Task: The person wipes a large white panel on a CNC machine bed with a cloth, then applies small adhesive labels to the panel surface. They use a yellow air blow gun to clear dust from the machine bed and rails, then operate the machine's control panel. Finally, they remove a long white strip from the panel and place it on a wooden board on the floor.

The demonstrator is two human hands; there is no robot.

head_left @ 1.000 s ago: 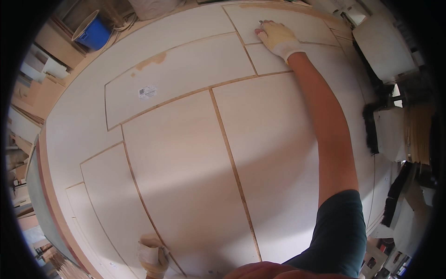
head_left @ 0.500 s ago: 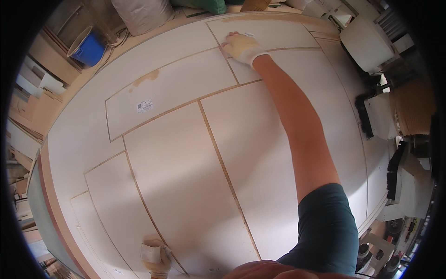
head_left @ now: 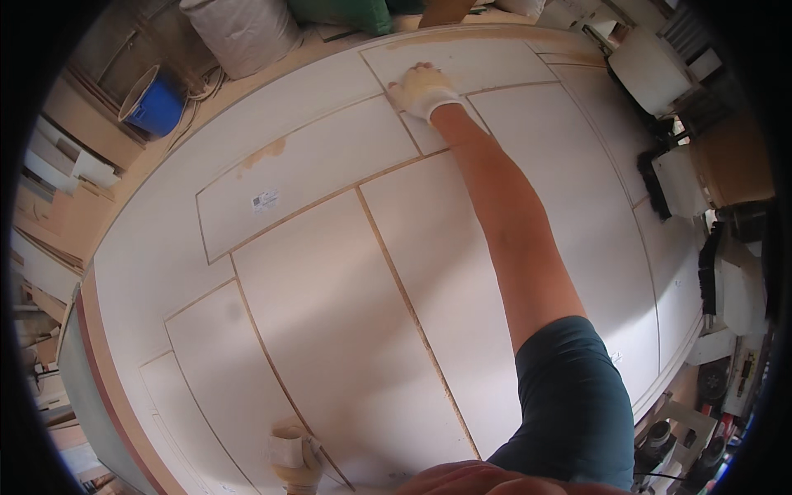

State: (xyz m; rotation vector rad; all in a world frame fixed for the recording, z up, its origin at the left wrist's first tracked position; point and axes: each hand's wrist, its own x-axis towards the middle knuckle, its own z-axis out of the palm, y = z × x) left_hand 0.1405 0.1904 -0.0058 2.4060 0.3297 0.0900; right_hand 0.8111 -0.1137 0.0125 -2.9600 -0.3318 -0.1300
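Note:
Stretched far forward, my right hand (head_left: 422,89) wears a pale yellow-white glove with bare fingertips. It rests on a small cut white panel (head_left: 503,62), thumb apart from the other fingers; anything under the palm is hidden. Close to my body, my left hand (head_left: 299,477), also gloved, is closed around a small white paper-like piece (head_left: 286,451), possibly a pad or roll of labels. It hovers over or touches the near panel; I cannot tell which. A printed white label (head_left: 265,200) is stuck on a long panel (head_left: 330,153) between the hands.
Brown cut lines divide the large white board (head_left: 429,214) into several panels. A blue bucket (head_left: 155,103) and a pale sack (head_left: 243,37) stand beyond its far left edge. Machine parts with black brushes (head_left: 653,183) line the right side. Wood offcuts (head_left: 74,161) are stacked at left.
My view has shifted slightly. My right hand stays near the same spot on the far panel; a printed mark seen beside it earlier is now mostly hidden. My left hand keeps its hold.

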